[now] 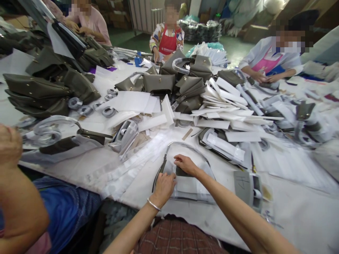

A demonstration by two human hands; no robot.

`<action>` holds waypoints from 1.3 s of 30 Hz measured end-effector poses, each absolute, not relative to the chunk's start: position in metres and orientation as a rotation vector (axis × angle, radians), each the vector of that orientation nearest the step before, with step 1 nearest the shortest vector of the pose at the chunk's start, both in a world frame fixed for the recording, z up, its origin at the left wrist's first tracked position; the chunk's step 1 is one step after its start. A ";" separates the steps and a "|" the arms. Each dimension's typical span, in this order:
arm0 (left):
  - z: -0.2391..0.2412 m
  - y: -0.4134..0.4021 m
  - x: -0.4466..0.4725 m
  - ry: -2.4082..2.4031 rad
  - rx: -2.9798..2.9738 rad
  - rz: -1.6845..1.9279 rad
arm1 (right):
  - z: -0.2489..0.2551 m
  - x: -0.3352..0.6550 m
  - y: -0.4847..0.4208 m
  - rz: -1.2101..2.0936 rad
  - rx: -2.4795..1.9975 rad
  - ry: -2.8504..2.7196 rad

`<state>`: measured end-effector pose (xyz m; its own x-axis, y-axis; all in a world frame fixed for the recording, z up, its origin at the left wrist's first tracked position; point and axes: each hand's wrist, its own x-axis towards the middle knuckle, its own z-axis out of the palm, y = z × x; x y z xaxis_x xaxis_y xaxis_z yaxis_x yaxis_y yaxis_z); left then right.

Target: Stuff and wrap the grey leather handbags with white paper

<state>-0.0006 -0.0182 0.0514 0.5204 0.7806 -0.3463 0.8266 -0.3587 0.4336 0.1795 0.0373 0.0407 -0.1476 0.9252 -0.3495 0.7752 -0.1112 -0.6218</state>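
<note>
A grey-green handbag (182, 172) lies in front of me on the white table, covered by clear plastic film and a white sheet (186, 184). Its wrapped handle (185, 144) arches away from me. My left hand (164, 185), with a bangle at the wrist, rests on the bag's left part; its fingers are curled in at the film, and what they grip is hidden. Over the bag's upper middle, my right hand (186, 164) has bent fingers slightly apart, with nothing visible in them.
Handbags (159, 83) and white foam sheets (219, 106) are heaped ahead. A grey box-like piece (242, 187) lies right of the bag, and a wrapped bag part (124, 135) lies left. A co-worker's arm (21, 197) is close on my left; several people work around the table.
</note>
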 end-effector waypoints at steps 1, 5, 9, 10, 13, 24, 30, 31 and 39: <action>0.049 -0.017 0.002 1.349 2.178 -0.123 | 0.044 0.183 0.030 1.079 -1.933 -1.896; 0.041 -0.014 0.010 1.479 2.099 -0.082 | 0.055 0.203 -0.017 0.822 -1.908 -1.906; 0.040 -0.012 0.014 1.507 2.046 -0.054 | 0.040 0.213 -0.066 0.430 -1.736 -2.217; 0.041 -0.011 0.015 1.515 2.031 -0.056 | 0.033 0.213 -0.074 0.363 -1.718 -2.281; 0.043 -0.009 0.019 1.549 1.964 -0.057 | 0.016 0.211 -0.082 0.252 -1.723 -2.372; 0.037 -0.009 0.021 1.585 1.986 -0.042 | -0.002 0.214 -0.080 0.232 -1.725 -2.353; 0.037 -0.002 0.028 1.665 1.970 -0.139 | -0.004 0.212 -0.080 0.296 -1.732 -2.304; 0.037 -0.001 0.028 1.675 1.970 -0.143 | -0.004 0.212 -0.079 0.333 -1.734 -2.283; 0.036 0.010 0.025 1.668 1.953 -0.148 | 0.049 0.238 -0.056 0.886 -1.731 -1.448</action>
